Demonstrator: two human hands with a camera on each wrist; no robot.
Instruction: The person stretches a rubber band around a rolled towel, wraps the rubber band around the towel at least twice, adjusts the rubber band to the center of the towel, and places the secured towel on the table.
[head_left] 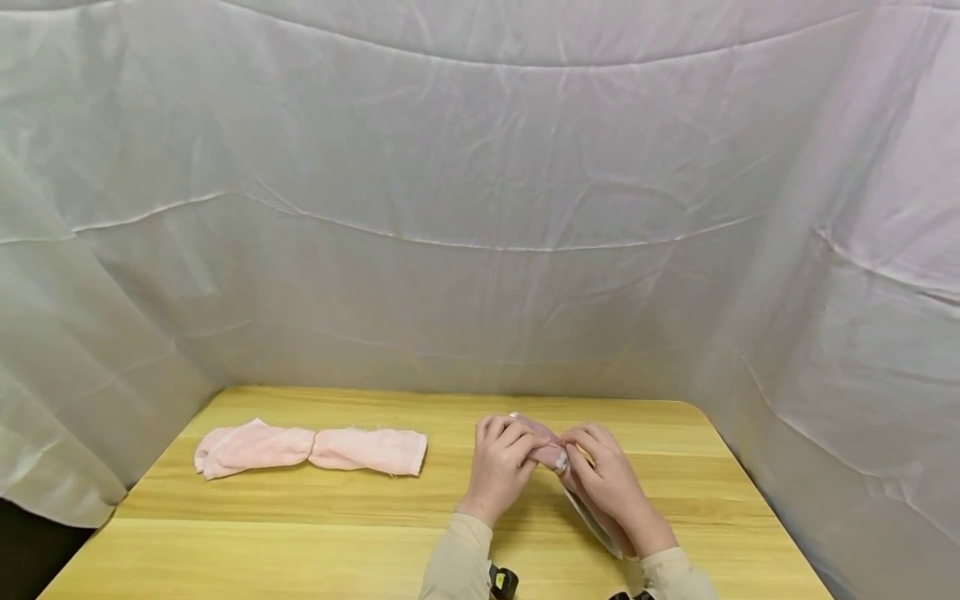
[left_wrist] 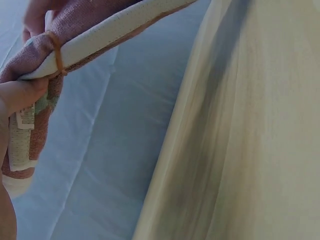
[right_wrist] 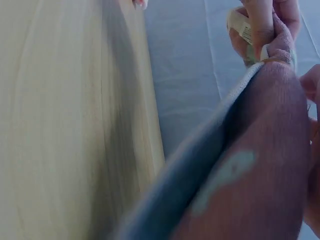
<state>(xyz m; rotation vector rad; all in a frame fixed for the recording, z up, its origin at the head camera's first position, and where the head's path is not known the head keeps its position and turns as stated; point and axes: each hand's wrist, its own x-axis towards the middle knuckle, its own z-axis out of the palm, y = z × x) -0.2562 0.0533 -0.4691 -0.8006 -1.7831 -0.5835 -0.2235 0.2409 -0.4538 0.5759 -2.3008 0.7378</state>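
A dusty-pink towel with a white edge is bunched at its middle by a thin orange-brown rubber band. My left hand grips the short end beside the band, thumb pressed against the cloth near a small white label. On the other side of the band, my right hand pinches the towel with its fingertips close to the tie. The long end slants down toward me under the right hand, and a pale green patch shows on it in the right wrist view.
A lighter pink towel, cinched at its middle, lies on the left part of the wooden table. Pale grey curtains hang behind the table and along both sides.
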